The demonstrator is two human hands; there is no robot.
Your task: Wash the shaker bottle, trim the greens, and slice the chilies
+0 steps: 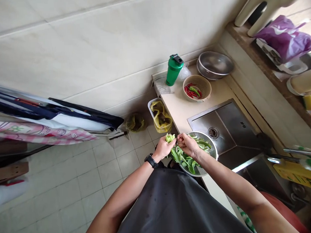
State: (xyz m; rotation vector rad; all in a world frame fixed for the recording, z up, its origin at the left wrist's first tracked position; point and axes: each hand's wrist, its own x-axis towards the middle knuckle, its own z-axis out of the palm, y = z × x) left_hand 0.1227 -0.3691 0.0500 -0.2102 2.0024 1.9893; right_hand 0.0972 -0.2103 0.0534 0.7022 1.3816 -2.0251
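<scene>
My left hand (162, 148), with a black watch on its wrist, is closed around a bunch of leafy greens (169, 138). The pale cut stem ends stick up out of the fist. Close beside it, my right hand (187, 144) has its fingers curled in a pinch near the stems. Whatever is between those fingertips is too small to make out. Below both hands a metal colander (215, 155) holds more loose green leaves (190, 165) and stalks, partly hidden by my right hand and forearm.
A sink (227, 126) lies right of the colander. Behind stand a basket (207, 89) of red and green chillies, a green shaker bottle (173, 71) and a steel bowl (215, 65). A yellow-lined bin (160, 118) is beside the counter. Clothes (67, 117) hang at left.
</scene>
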